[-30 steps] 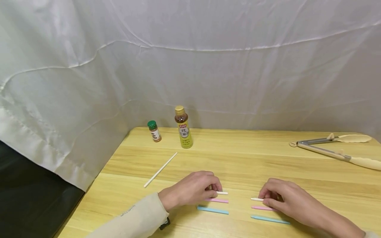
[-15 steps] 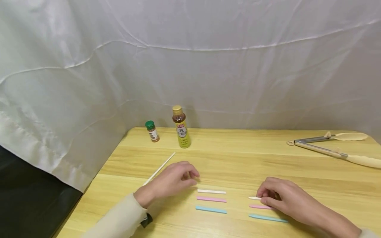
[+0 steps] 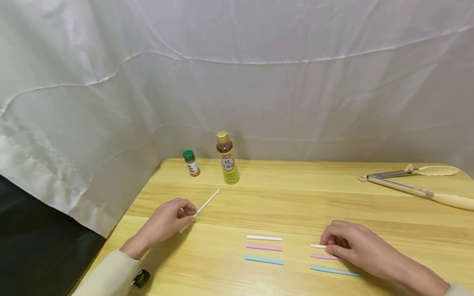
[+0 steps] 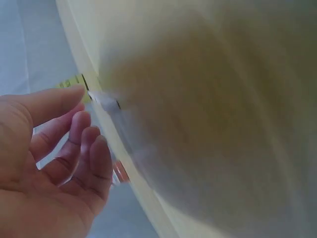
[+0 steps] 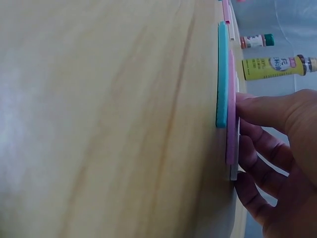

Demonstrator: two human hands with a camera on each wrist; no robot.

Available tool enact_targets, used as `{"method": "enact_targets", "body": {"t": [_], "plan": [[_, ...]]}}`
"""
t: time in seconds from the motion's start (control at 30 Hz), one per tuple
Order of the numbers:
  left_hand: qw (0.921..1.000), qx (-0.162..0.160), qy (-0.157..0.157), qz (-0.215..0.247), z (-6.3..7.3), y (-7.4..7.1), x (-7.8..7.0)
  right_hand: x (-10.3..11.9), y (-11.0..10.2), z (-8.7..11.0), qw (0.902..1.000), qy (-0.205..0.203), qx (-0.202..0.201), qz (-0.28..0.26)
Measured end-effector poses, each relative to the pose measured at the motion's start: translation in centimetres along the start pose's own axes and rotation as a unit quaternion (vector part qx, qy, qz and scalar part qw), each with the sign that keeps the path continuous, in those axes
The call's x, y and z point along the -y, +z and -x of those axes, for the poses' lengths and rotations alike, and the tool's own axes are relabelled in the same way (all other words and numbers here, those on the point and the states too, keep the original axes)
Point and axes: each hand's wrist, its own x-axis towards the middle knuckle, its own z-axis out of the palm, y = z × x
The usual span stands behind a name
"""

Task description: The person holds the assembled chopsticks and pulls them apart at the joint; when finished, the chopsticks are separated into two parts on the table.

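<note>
In the head view my left hand [image 3: 169, 217] has its thumb and fingertips about the middle of a thin white chopstick [image 3: 208, 202], which lies slantwise at the left. The hand covers much of its lower half. My right hand [image 3: 349, 246] pinches a white bag clip [image 3: 318, 246] at the table, its far part hidden under the fingers. Below that clip lie a pink clip [image 3: 323, 257] and a blue clip [image 3: 334, 271]. The right wrist view shows thumb and fingertips against the long side of the white clip [image 5: 234, 171].
Another white clip [image 3: 264, 238], pink clip [image 3: 264, 247] and blue clip [image 3: 263, 260] lie parallel between the hands. A sesame oil bottle [image 3: 228, 160] and a green-capped spice jar [image 3: 191, 163] stand at the back left. Open tongs [image 3: 401, 187] lie at the back right, before a grey curtain [image 3: 281, 102].
My left hand has let go of the left white clip and moved left to the chopstick, which has not shifted. My right hand stays on its white clip.
</note>
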Motion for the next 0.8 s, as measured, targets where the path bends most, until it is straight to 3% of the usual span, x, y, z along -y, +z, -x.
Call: {"method": "enact_targets", "body": {"t": [0.27, 0.47, 0.63, 0.8], "plan": [[0.9996, 0.014, -0.022, -0.013, 0.8, -0.1, 1.0, 0.0, -0.1, 0.0, 1.0000, 0.004, 0.007, -0.003], [0.9995, 0.023, -0.021, -0.009, 1.0, 0.0, 1.1, 0.0, 0.0, 0.1, 0.9998, 0.013, 0.013, -0.006], [0.9996, 0.017, -0.006, -0.022, 0.9, -0.1, 0.8, 0.0, 0.0, 0.0, 0.9999, 0.010, 0.006, 0.000], [0.9990, 0.034, 0.029, -0.005, 0.7, -0.4, -0.6, 0.3, -0.3, -0.1, 0.9999, 0.015, 0.008, 0.000]]}}
